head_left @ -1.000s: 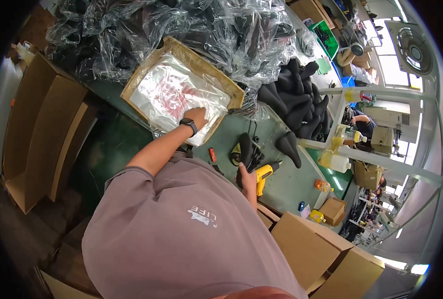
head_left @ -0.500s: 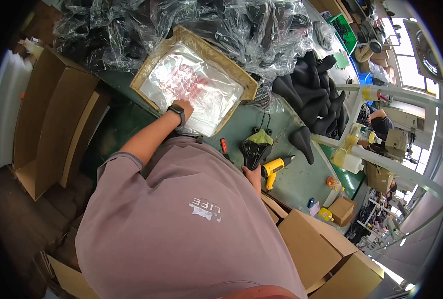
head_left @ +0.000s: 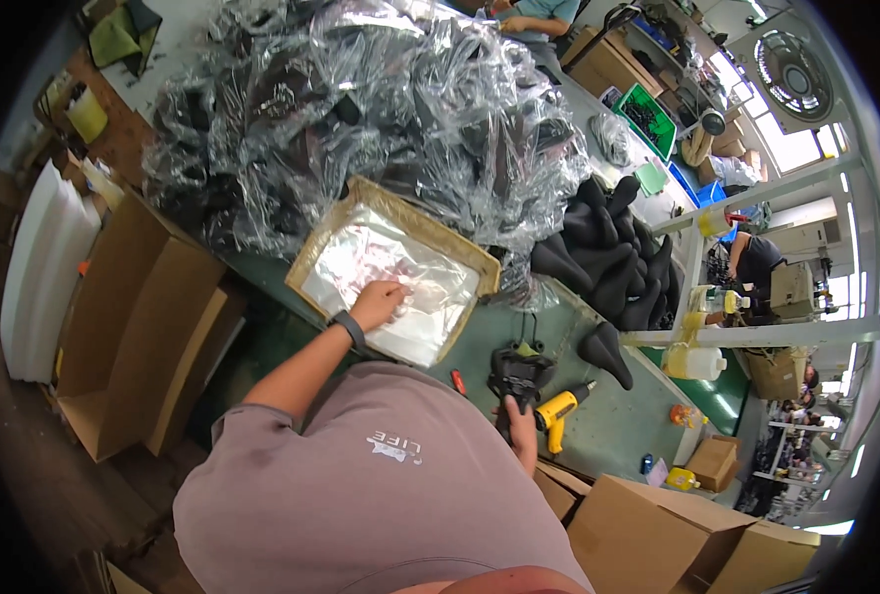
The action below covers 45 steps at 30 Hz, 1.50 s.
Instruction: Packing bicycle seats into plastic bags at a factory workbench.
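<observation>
Centrally, left hand [head_left: 379, 300] lies spread on the clear plastic bags [head_left: 400, 287] in the shallow cardboard tray [head_left: 323, 243]; thin, limp, likely slippery, best pinched at an edge. Lower centre, right hand [head_left: 524, 441] grips a black tool [head_left: 517, 381] on the green worktop [head_left: 618, 426].

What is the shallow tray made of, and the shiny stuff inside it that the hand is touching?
The shallow tray looks like plain brown cardboard, matte, with folded-up edges. The bags under the left hand seem to be thin clear plastic film: glossy, wrinkled, catching white glare, with faint red print showing through.
</observation>
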Tool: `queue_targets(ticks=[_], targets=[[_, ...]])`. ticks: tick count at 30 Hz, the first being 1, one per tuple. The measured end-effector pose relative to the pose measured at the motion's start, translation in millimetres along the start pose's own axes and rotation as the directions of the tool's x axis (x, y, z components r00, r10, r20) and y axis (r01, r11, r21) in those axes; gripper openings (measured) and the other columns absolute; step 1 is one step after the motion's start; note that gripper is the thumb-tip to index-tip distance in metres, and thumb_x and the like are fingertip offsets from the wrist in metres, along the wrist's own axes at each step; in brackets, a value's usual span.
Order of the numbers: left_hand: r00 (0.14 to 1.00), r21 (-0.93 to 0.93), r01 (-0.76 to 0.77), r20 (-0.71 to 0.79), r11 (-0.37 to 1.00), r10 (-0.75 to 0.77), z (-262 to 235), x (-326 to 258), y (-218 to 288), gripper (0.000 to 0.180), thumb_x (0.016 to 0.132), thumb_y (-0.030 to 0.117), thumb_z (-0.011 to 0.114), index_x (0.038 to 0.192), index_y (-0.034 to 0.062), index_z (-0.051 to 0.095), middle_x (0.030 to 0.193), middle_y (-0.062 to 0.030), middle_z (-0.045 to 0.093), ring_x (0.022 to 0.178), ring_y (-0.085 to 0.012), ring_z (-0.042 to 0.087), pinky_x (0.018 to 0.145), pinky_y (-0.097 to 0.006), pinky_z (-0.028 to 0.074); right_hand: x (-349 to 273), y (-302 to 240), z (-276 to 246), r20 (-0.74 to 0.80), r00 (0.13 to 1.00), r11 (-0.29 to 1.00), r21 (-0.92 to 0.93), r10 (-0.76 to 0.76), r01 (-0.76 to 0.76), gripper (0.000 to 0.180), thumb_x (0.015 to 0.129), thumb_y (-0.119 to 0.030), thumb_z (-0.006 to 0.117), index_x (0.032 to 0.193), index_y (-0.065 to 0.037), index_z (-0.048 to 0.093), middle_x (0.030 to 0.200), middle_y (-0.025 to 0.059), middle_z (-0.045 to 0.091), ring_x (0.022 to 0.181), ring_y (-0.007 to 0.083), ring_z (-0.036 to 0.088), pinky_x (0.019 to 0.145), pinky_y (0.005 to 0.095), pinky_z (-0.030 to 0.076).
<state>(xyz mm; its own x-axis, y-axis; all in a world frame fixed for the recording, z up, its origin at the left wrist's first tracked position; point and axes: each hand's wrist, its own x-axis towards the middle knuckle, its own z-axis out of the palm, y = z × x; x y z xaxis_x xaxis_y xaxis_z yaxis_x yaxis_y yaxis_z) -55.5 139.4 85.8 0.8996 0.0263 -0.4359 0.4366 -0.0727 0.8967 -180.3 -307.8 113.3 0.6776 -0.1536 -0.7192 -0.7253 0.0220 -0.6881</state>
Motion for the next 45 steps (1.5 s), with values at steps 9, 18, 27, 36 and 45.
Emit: queue_targets(ticks=[9,18,27,36,45], targets=[[0.953,-0.275,-0.046,0.276,0.96,0.125,105,-33,73,0.03,0.114,0.022,0.065,0.117,-0.004,0.079,0.097,-0.0078,0.081,0.08,-0.0146,0.075,0.071,-0.033,0.064,-42,-121,101,0.595,0.721,0.856,0.517,-0.356,-0.004,0.065,0.104,-0.027,0.081,0.155,-0.001,0.05,0.142,0.021,0.068,0.118,0.0475,0.077,0.086,0.0496,0.071],[0.958,-0.708,0.235,0.284,0.666,-0.036,8,-47,95,0.02,0.119,0.025,0.057,0.121,0.0078,0.068,0.093,0.0032,0.064,0.082,-0.0103,0.063,0.079,-0.031,0.059,-28,-109,111,0.389,0.882,0.775,0.63,-0.266,-0.044,0.039,0.109,-0.026,0.078,0.135,-0.006,0.059,0.108,0.0144,0.074,0.083,0.0243,0.075,0.071,0.0389,0.067],[0.963,-0.381,-0.179,0.121,0.907,0.24,32,-53,178,0.014,0.116,0.018,0.066,0.108,0.0067,0.068,0.081,0.0073,0.051,0.068,-0.0042,0.044,0.058,-0.023,0.033,-64,-138,94,0.221,0.687,0.624,-0.294,-0.692,0.724,0.115,0.076,-0.009,0.098,0.174,-0.011,0.039,0.127,0.0174,0.074,0.111,0.0356,0.075,0.101,0.0445,0.06],[0.75,0.094,0.077,0.65,0.993,-0.12,88,-68,184,0.017,0.112,0.018,0.072,0.109,0.0008,0.074,0.092,0.0001,0.067,0.086,-0.0087,0.057,0.078,-0.029,0.049,1,-121,63,0.207,0.971,0.702,0.709,-0.117,-0.066,0.078,0.104,-0.011,0.08,0.168,0.002,0.039,0.128,0.0156,0.076,0.108,0.0225,0.076,0.095,0.0355,0.061],[0.921,-0.099,-0.14,0.351,0.985,0.167,122,123,283,0.05,0.098,0.022,0.084,0.138,-0.0037,0.067,0.12,-0.0101,0.077,0.106,-0.0238,0.073,0.096,-0.042,0.058,-5,-242,80,0.172,0.349,0.289,-0.295,-0.921,0.911,0.077,0.094,-0.02,0.084,0.164,-0.007,0.053,0.164,0.0208,0.054,0.151,0.0418,0.051,0.126,0.0503,0.043]])
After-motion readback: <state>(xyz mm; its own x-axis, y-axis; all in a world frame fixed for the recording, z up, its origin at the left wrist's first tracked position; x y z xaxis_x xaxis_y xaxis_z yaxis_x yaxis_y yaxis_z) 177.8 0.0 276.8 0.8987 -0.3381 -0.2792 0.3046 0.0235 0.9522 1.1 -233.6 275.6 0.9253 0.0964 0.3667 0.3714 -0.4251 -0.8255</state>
